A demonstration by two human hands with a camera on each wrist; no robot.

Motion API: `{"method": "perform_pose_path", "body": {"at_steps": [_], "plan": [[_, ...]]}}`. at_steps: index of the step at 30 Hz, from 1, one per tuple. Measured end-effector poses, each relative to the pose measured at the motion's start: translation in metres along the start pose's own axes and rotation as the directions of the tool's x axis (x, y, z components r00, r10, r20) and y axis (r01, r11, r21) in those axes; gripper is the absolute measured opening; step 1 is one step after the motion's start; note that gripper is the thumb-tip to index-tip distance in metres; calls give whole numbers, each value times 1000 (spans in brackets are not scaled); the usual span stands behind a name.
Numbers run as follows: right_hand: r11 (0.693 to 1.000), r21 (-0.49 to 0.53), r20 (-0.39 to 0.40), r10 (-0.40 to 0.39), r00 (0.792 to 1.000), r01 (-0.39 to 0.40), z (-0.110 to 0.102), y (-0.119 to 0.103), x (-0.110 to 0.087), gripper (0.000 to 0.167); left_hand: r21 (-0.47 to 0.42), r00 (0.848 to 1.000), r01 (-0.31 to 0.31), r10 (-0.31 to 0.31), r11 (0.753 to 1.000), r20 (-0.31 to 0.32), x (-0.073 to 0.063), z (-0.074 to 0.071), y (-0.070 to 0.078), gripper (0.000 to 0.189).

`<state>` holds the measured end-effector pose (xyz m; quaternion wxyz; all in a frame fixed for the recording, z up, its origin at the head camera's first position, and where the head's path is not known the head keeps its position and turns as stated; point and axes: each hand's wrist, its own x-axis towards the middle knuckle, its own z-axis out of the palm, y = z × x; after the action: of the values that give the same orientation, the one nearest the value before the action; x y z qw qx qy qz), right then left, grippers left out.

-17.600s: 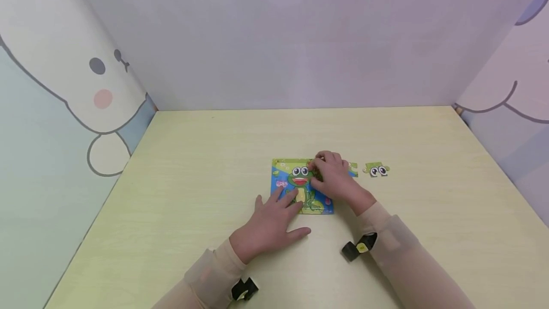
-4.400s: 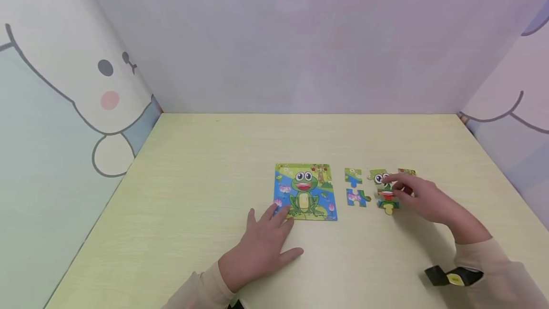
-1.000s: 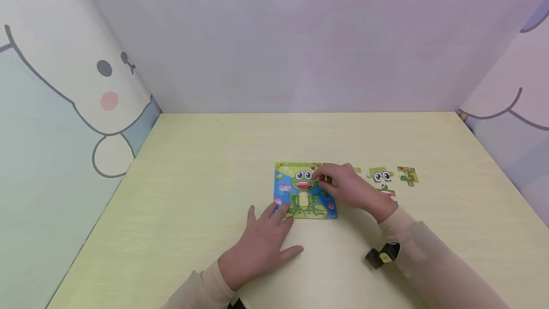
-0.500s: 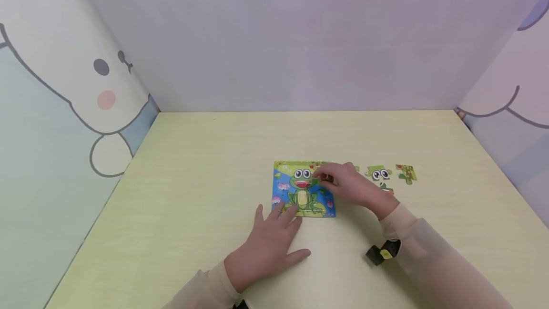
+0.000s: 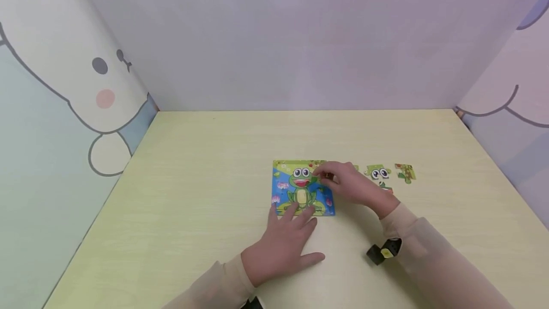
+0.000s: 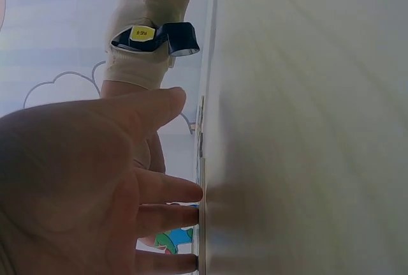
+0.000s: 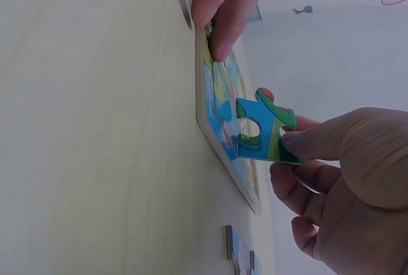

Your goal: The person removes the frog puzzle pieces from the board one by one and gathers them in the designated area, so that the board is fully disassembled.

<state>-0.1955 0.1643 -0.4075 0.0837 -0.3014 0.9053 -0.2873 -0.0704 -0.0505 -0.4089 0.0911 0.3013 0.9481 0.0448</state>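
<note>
A square puzzle board point(image 5: 280, 171) with a smiling green frog on blue and yellow lies flat on the table. My left hand point(image 5: 284, 247) spreads its fingers along the board's near edge, fingertips on its lower border. Over the board's right side, my right hand point(image 5: 353, 187) pinches a jigsaw piece point(image 7: 268, 136) between thumb and fingers. This piece is blue and green with a knob and a notch. In the right wrist view it stands tilted up, its lower edge at the board's surface. From the head view the hand mostly hides it.
Right of the board lie loose jigsaw pieces: one with frog eyes point(image 5: 379, 173), a tree corner piece point(image 5: 405, 172) and a red mouth piece point(image 5: 387, 188). Another piece point(image 5: 356, 168) is mostly behind the right hand. A plain wall point(image 5: 274, 37) bounds the table's far edge.
Since the oldest frame, several pieces have come to lie at the right. My right hand has moved from them back to the board. Lately my left hand slid right along the near edge.
</note>
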Motion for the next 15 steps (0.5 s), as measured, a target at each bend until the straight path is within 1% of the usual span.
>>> {"method": "perform_pose_path", "body": {"at_steps": [4,9,11,12,15], "plan": [[1000,-2,-9,18,1000,-18,-6,0,-3,23,3,1000,6,-6,1000,0,2,-1,1,71],[999,-3,-16,49,999,-49,-25,6,-16,27,-1,1000,6,-6,1000,-1,2,-1,2,70],[997,-5,-18,74,997,-74,-36,13,-24,27,-7,1000,5,-5,1000,3,2,-2,2,70],[995,6,-10,99,995,-99,-41,17,-29,27,-9,1000,3,-3,1000,4,2,-2,2,70],[986,-16,2,164,986,-164,-57,30,-43,28,-6,1000,2,-2,1000,-1,0,-2,1,71]]}}
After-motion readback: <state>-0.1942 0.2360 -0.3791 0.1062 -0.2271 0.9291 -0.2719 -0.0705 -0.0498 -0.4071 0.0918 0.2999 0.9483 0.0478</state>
